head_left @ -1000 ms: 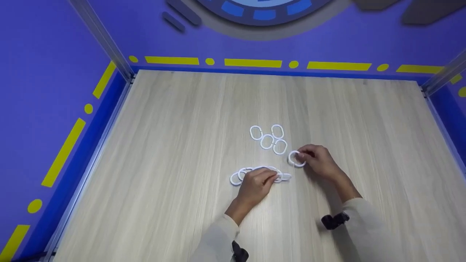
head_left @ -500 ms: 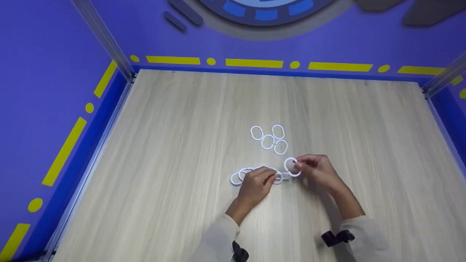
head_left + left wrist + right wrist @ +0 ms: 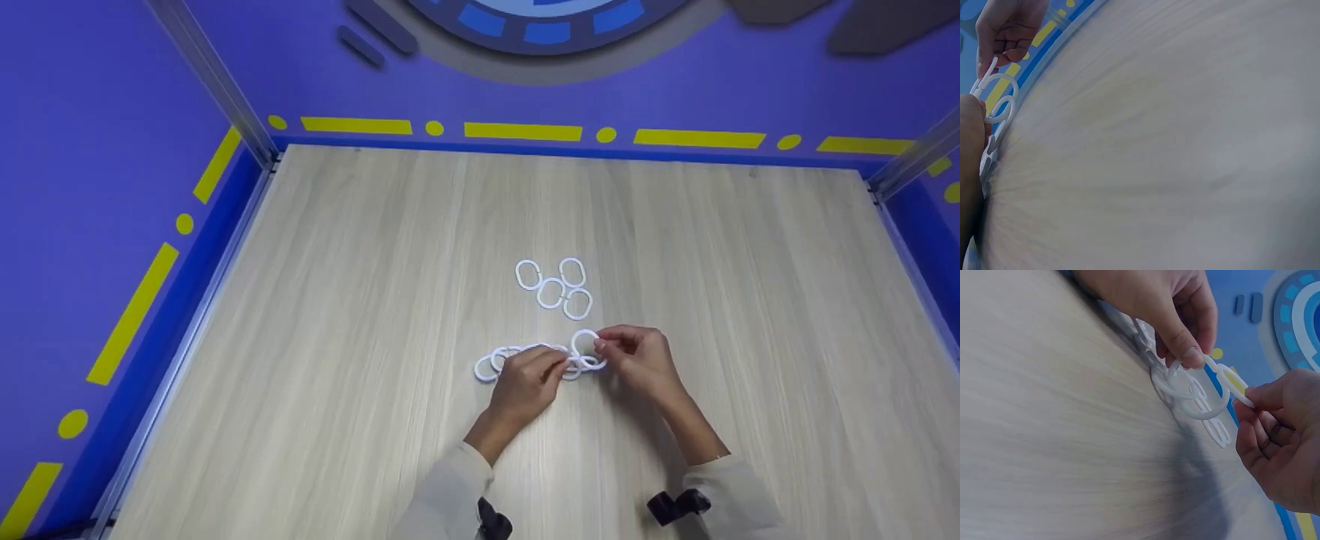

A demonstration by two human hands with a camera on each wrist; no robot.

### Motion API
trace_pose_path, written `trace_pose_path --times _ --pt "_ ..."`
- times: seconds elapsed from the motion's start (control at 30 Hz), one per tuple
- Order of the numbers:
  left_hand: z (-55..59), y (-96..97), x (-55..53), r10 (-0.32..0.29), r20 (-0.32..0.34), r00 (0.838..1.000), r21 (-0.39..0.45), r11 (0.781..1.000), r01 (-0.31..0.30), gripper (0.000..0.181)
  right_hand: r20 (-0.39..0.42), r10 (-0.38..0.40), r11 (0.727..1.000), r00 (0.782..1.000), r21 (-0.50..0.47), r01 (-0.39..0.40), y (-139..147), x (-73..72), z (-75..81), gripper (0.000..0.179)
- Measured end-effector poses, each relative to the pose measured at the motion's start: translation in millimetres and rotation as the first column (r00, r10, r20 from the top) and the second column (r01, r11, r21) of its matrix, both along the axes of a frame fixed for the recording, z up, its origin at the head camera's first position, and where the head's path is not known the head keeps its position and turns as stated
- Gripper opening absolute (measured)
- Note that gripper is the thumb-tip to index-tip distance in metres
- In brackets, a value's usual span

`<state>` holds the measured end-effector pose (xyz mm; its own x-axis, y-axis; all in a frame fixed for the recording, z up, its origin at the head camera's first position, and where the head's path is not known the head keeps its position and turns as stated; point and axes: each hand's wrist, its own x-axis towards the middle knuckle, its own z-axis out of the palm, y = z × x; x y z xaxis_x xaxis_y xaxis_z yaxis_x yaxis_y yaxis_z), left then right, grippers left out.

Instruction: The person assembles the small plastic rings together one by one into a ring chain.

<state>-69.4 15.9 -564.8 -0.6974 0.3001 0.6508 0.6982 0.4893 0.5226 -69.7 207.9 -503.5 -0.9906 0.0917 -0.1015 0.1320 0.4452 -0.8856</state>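
White plastic oval rings joined in a chain (image 3: 476, 369) lie beneath and beside my left hand (image 3: 527, 381) in the head view. Between thumb and fingers, that hand pinches the chain's end ring (image 3: 1204, 415), raised off the table in the right wrist view. My right hand (image 3: 643, 364) pinches a separate white ring (image 3: 585, 331) by its edge. This ring meets the end ring close to my left fingertips; whether the two are linked I cannot tell. In the left wrist view, the left hand (image 3: 970, 135) partly hides the chain.
Several loose white rings (image 3: 518, 275) lie grouped on the wooden table (image 3: 390, 262), beyond both hands. Blue panels (image 3: 525, 97) with yellow marks border the table at the back and sides. Each sleeve carries a black wrist camera (image 3: 679, 506).
My right hand has come left and toward me, bringing its ring from beside the loose rings to the chain's end. The chain's end ring has tilted up. My left hand stays almost still.
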Motion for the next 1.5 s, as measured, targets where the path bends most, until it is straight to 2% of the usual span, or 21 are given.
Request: trace_pose_path --times 0.13,0.33,0.5,0.67,0.87,1.0,1.17,1.37,1.5 --pt "-0.3 0.2 -0.4 0.004 -0.005 1.0 0.023 1.0 -0.004 0.003 -0.005 0.015 0.999 1.0 0.047 -0.015 1 0.2 -5.6 0.013" --pt "-0.6 0.7 -0.7 -0.011 0.037 0.999 0.007 1.0 0.01 0.005 0.035 0.046 0.997 0.998 -0.068 -0.044 17 -0.8 -17.8 0.019" --pt "0.2 1.5 -0.4 -0.005 0.035 0.999 -0.038 0.999 0.006 0.003 0.061 0.152 0.984 0.987 -0.099 -0.145 33 -4.3 -21.3 0.025" --pt "0.2 2.8 -0.7 0.006 0.025 1.0 -0.057 0.998 -0.005 0.004 0.03 0.238 0.968 0.971 -0.082 -0.235 38 -7.4 -20.4 0.024" --pt "-0.4 1.8 -0.8 0.019 0.09 0.996 -0.017 1.0 -0.018 0.003 0.002 0.304 0.952 0.953 -0.042 -0.304 44 -10.3 -22.5 0.022" --pt "0.2 -0.7 -1.3 0.043 0.145 0.988 0.043 0.998 -0.05 0.004 0.005 0.301 0.954 0.954 -0.017 -0.301 48 -10.9 -23.6 0.018" --pt "1.7 -4.1 -1.8 0.066 0.192 0.979 0.097 0.992 -0.086 0.004 0.024 0.265 0.964 0.964 -0.037 -0.264 49 -10.6 -23.5 0.014" --pt "1.3 -11.3 -3.4 0.02 0.242 0.97 0.175 0.982 -0.064 0.006 0.08 0.205 0.978 0.975 -0.066 -0.2 51 -12.1 -23.8 0.02" --pt "1.5 -19.8 -5.2 0.006 0.266 0.964 0.241 0.968 -0.073 0.005 0.098 0.207 0.977 0.973 -0.075 -0.201 52 -12.4 -24.4 0.019"
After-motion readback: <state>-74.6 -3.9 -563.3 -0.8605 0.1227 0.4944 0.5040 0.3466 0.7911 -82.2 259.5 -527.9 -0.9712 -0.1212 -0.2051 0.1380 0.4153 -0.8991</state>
